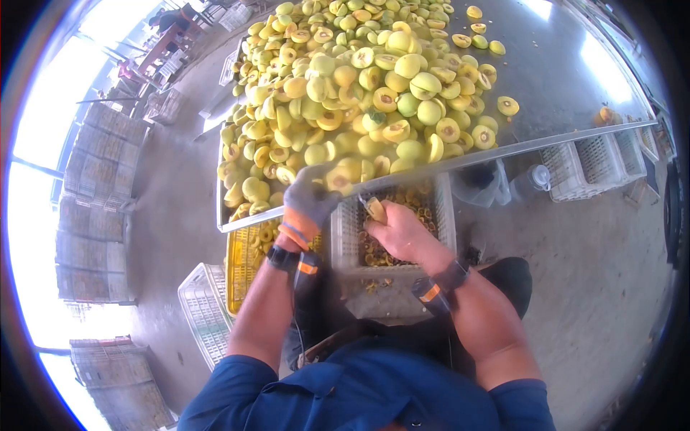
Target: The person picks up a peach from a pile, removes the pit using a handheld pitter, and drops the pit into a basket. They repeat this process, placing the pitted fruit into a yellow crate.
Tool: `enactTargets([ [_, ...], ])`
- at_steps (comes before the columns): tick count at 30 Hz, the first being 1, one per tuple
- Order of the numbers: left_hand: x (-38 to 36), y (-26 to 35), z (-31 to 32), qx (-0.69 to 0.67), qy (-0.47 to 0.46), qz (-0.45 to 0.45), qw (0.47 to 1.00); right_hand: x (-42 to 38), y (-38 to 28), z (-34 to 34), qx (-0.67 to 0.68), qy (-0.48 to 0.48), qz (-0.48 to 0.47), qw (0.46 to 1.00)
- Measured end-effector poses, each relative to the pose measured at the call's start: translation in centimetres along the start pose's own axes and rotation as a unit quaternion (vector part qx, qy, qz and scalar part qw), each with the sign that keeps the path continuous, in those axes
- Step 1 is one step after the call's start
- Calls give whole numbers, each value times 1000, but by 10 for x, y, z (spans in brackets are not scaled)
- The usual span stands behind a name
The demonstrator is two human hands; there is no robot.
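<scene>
A large heap of halved yellow-green fruit (pixel 388 79) lies on a metal table (pixel 532 86). My left hand (pixel 310 200), in a grey glove with an orange cuff, is at the table's near edge beside the heap; its fingers are blurred, and what they hold, if anything, cannot be made out. My bare right hand (pixel 402 231) is closed around the wooden handle of a small tool (pixel 374 208), whose metal end points up towards the table edge. Below my right hand a white crate (pixel 345 248) holds many brown fruit scraps.
A yellow crate (pixel 236 269) with fruit pieces stands left of the white crate, beside an empty white basket (pixel 205 305). White crates (pixel 582 169) and a clear plastic bag (pixel 489 188) are under the table at right. Stacked crates (pixel 97 208) line the far left.
</scene>
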State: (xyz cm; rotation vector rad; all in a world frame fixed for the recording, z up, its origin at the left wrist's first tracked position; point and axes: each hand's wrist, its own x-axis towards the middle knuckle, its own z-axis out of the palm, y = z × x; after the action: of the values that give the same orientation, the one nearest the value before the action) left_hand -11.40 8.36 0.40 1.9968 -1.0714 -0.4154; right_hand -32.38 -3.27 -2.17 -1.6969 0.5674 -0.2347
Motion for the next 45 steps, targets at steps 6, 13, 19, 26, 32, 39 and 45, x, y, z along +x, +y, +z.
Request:
enactTargets([
  [6,-26,35,28,-83,44,15,995,4,7,8,-10,26,-20,999],
  [13,-32,21,54,-133,111,11,985,-1,9,14,-35,70,-21,997],
  [19,-42,17,64,-161,137,-28,977,-1,-4,12,102,-23,0,995],
  [26,-42,20,58,-233,134,-31,963,-3,-6,9,179,-75,46,980],
  [32,-35,9,50,-208,46,-29,977,-2,17,37,51,3,-73,996],
  [39,-25,-15,74,142,161,92,972,-11,-13,21,139,-96,69,983],
  [45,-24,-4,72,58,130,78,987,-14,-13,12,238,-147,100,955],
])
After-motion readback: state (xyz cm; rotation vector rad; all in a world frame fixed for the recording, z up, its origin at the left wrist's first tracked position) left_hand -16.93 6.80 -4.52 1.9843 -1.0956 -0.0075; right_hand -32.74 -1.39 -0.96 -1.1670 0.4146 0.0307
